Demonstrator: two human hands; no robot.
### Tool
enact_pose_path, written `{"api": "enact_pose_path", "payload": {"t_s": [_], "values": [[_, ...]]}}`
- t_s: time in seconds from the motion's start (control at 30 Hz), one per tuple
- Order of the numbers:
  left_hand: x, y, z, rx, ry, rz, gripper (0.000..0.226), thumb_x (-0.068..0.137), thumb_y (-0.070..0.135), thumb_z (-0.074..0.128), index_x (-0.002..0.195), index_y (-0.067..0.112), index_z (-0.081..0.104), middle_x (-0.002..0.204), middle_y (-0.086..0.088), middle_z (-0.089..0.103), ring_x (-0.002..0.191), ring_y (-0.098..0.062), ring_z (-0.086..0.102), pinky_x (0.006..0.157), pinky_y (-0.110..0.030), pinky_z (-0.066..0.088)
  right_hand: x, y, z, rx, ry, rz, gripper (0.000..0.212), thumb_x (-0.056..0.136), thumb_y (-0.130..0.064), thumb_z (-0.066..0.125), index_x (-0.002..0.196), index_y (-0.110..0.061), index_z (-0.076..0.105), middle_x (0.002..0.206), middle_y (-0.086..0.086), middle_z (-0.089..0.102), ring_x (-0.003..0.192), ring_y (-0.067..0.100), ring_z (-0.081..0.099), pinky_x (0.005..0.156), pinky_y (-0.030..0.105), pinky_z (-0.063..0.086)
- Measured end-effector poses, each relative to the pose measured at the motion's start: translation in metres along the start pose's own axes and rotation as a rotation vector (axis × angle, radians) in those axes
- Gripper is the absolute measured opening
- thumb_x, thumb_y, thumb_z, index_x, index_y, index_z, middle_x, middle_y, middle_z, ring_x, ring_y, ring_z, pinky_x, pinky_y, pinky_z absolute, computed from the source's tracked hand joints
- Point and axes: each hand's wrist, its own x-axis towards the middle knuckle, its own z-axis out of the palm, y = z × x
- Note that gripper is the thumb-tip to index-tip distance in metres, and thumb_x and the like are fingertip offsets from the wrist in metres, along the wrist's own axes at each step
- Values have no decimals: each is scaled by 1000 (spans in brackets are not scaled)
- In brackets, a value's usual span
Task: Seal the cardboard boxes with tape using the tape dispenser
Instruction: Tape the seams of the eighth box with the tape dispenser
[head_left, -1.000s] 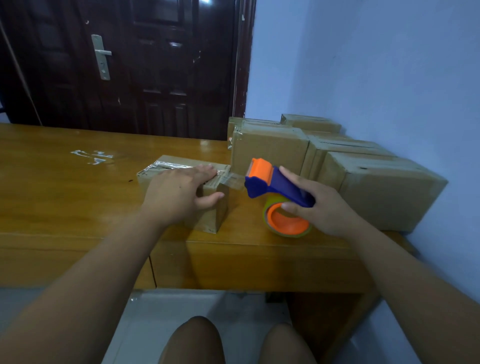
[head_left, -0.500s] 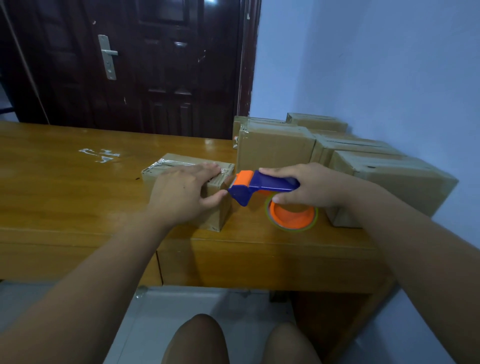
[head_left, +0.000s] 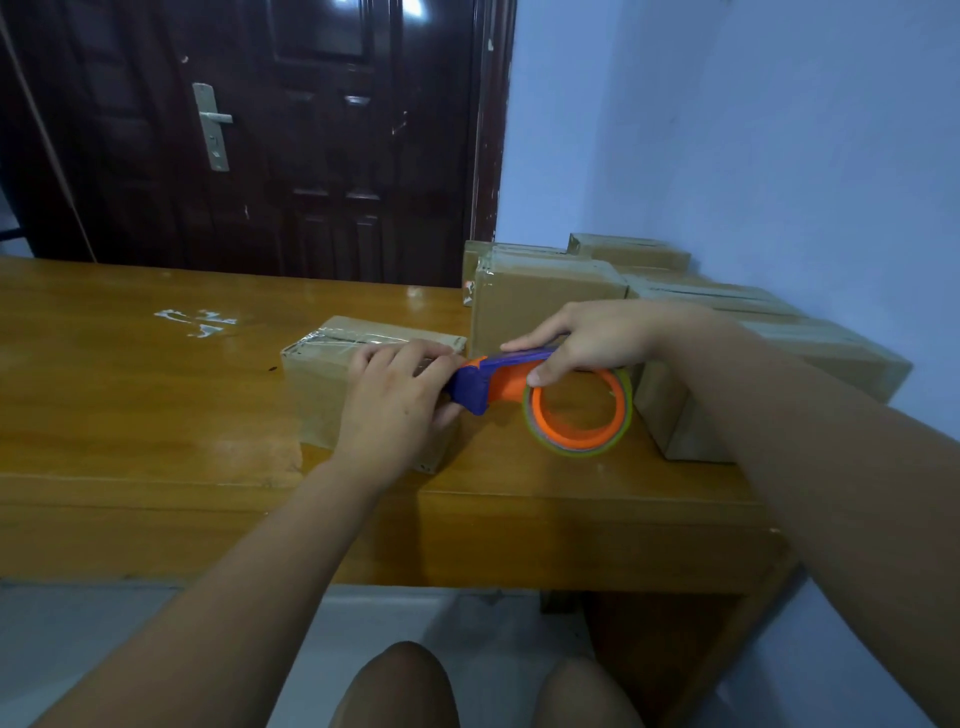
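L hand (head_left: 387, 402) lies spread, pressing the small box (head_left: 322, 384) on the table (head_left: 130, 405); R hand (head_left: 597, 338) curls round tape dispenser (head_left: 498, 382) at box's right end; risk: blade nicks L thumb, or box slips & tape tears crooked.

- A dark brown panelled door (head_left: 311, 130) fills the far left, set in a dark frame (head_left: 488, 130), with a silver lever handle (head_left: 212, 124) on its left side.
- Bright light glints on the door's top panels.
- A pale blue wall (head_left: 753, 130) takes the far right and runs nearer along the right side.
- A glossy orange-brown wooden table (head_left: 130, 415) spans the middle.
- Light grey floor (head_left: 78, 649) lies below its near edge.
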Motion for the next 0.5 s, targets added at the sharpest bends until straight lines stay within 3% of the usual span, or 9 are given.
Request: {"api": "enact_pose_path", "payload": {"t_s": [0.1,0.17,0.23,0.27,0.4,0.5], "values": [[-1,-9,1,47,-97,85,52,68,55,59,104,18,68,110,-6,64,93,-29,63,86,-46,39,11,10,6,144,-165,51,40,75,-54,68,115,-47,64,115,-1,67,100,18,61,98,38,44],[1,-13,-5,16,-146,97,67,65,66,52,112,20,66,107,-6,66,93,-28,64,83,-45,43,14,23,13,390,-248,106,43,67,-49,73,103,-28,68,92,12,68,76,18,62,75,33,51],[5,-17,-11,-38,-188,65,80,64,73,44,118,18,64,105,-5,68,93,-28,66,81,-45,45,14,36,22,616,-335,162,44,66,-43,76,97,-16,60,69,3,53,56,9,47,53,21,43],[6,-17,-15,-60,-197,48,83,65,77,41,119,18,63,107,-3,69,94,-28,66,83,-45,46,12,42,29,731,-384,172,44,65,-42,78,93,-14,59,67,0,49,53,7,44,49,19,40],[12,-13,-25,-131,-279,-63,90,59,79,34,130,27,56,127,6,60,115,-19,56,98,-38,37,3,57,58,1103,-548,71,37,60,-47,85,73,-15,71,66,-2,54,52,5,47,52,14,40],[13,-11,-27,-225,-246,-109,79,64,70,42,127,27,59,127,6,61,115,-17,56,94,-36,40,-4,65,79,1214,-468,13,50,49,-50,89,81,-13,77,77,4,69,65,14,63,67,26,50]]}}
